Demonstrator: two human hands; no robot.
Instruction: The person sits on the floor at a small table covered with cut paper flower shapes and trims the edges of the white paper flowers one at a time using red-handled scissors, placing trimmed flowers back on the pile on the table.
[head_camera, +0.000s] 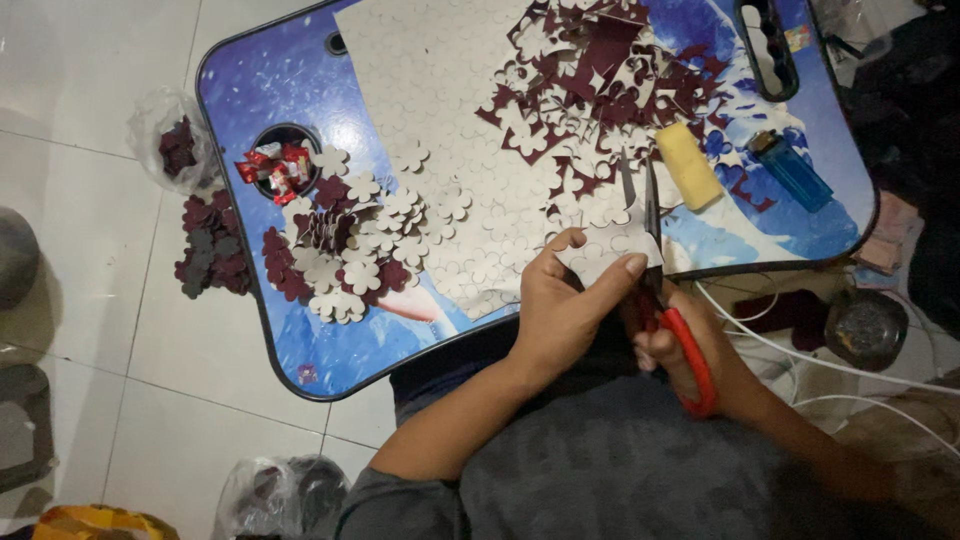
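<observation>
A pale paper piece is pinched by the left hand, its fingers clamped on it, steadied just beside the open blades of red-handled scissors gripped by the right hand, whose fingers are closed through the loops, above the counter edge.

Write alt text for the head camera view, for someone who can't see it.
Seen from above, a person's left hand holds a white flower-printed sheet while the right hand cuts it with open red-handled scissors over a blue lap table. A pile of cut-out white and maroon flower shapes, maroon paper scraps, a yellow block and a blue lighter lie on the table.
</observation>
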